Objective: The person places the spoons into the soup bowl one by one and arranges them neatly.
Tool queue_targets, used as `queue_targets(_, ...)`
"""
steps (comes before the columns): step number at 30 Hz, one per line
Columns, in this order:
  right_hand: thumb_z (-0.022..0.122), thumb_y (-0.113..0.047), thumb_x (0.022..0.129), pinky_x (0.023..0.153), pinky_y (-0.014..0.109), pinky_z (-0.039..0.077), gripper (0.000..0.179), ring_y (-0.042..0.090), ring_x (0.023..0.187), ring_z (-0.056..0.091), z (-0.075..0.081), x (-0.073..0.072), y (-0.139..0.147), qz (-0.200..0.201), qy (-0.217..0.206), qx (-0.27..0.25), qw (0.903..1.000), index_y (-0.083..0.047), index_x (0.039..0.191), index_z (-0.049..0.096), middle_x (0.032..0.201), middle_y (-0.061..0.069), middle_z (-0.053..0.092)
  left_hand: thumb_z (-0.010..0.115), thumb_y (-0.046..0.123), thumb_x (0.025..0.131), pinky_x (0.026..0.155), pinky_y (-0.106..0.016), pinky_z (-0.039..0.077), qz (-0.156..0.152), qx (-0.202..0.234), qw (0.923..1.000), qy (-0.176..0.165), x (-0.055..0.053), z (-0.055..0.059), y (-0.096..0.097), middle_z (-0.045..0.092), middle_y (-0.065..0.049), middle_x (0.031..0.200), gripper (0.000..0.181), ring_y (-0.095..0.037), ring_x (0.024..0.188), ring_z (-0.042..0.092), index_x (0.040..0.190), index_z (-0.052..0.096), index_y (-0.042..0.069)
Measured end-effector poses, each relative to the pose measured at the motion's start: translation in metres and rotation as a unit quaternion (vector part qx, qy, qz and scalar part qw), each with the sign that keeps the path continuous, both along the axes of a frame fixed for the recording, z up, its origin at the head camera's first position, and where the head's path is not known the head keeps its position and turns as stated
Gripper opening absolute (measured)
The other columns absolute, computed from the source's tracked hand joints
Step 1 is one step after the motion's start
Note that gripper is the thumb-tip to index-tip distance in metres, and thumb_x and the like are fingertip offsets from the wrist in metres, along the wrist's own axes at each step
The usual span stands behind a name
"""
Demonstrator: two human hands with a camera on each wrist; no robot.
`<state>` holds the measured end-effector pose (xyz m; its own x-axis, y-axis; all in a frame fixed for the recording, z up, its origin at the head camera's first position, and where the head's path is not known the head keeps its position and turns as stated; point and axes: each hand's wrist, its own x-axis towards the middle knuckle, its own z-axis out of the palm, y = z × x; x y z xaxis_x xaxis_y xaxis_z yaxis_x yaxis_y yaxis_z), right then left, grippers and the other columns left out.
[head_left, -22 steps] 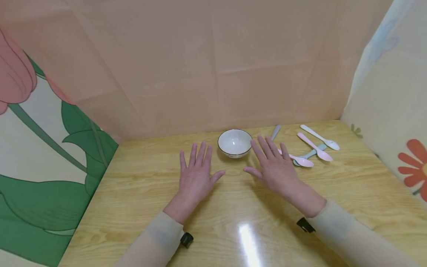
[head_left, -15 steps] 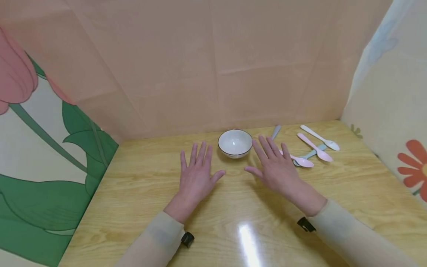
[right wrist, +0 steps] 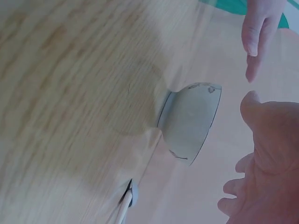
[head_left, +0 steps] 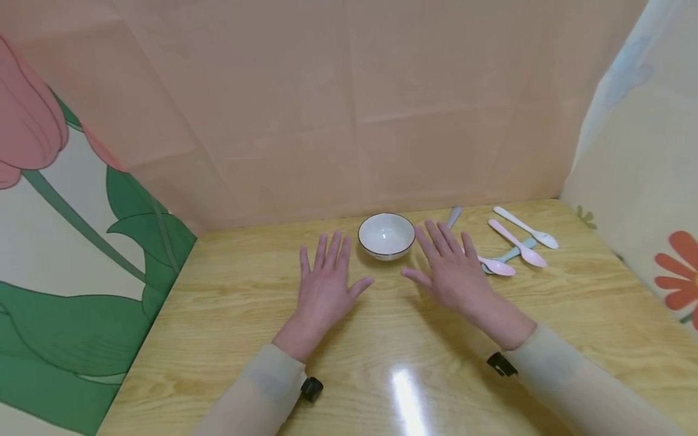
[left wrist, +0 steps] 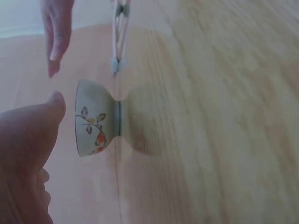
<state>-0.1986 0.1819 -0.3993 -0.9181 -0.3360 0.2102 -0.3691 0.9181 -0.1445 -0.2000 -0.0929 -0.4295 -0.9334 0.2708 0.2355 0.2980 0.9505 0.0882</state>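
Both hands hover palm-down above the wooden table with fingers spread and nothing held. My left hand (head_left: pixel 325 297) is in front and left of a white bowl (head_left: pixel 386 235) with a dark rim. My right hand (head_left: pixel 457 275) is in front and right of it, its fingertips close to the bowl's right side. A painted branch with leaves and an orange-red spot shows on the bowl (left wrist: pixel 96 122) in the left wrist view. Right of the right hand lie several spoons: a white spoon (head_left: pixel 526 227), a pink spoon (head_left: pixel 518 243) crossing a blue-green spoon (head_left: pixel 509 253), and another pink spoon (head_left: pixel 498 267) partly hidden by the hand.
A grey-blue handle (head_left: pixel 454 216) shows beyond the right fingertips. The wooden table (head_left: pixel 229 339) meets a peach cloth backdrop (head_left: pixel 272 121) just behind the bowl. Printed panels with a tulip (head_left: pixel 33 115) and a red flower (head_left: pixel 678 269) stand at the left and right sides.
The whole head view has shifted slightly right and down. The hands keep nearly the same pose, and the bowl and spoons stay where they were on the table.
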Motion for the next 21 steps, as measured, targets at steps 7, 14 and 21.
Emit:
queue_targets(7,0.061,-0.061,0.109,0.127,0.075,0.011,0.094,0.045,0.167,0.012,0.001,-0.010,0.002,-0.004,-0.004,-0.012,0.9999,-0.008,0.176,0.023,0.180,0.024,0.020,0.052,0.074,0.107,0.129,-0.064,-0.013,-0.004,0.060,0.9977,-0.030,-0.012,0.002,0.007,0.007,-0.008,0.185,0.098,-0.029,0.169,-0.007,0.179,0.016,0.016)
queue_targets(14,0.059,-0.063,0.110,0.127,0.075,0.009,0.095,0.045,0.167,0.010,0.001,-0.018,0.003,-0.005,-0.019,-0.023,0.9996,-0.007,0.176,0.020,0.180,0.024,0.017,0.043,0.080,0.106,0.130,-0.065,-0.006,0.013,0.063,0.9974,-0.034,-0.024,0.001,0.010,0.008,-0.006,0.185,0.101,-0.030,0.170,-0.003,0.178,0.016,0.015)
queue_targets(21,0.057,-0.065,0.110,0.127,0.075,0.009,0.097,0.046,0.167,0.010,-0.001,-0.024,0.004,-0.006,-0.029,-0.025,0.9992,-0.006,0.177,0.019,0.181,0.024,0.016,0.042,0.081,0.106,0.131,-0.066,-0.002,0.008,0.085,0.9958,-0.034,-0.033,-0.002,0.015,0.010,-0.007,0.185,0.103,-0.031,0.169,0.000,0.178,0.014,0.014)
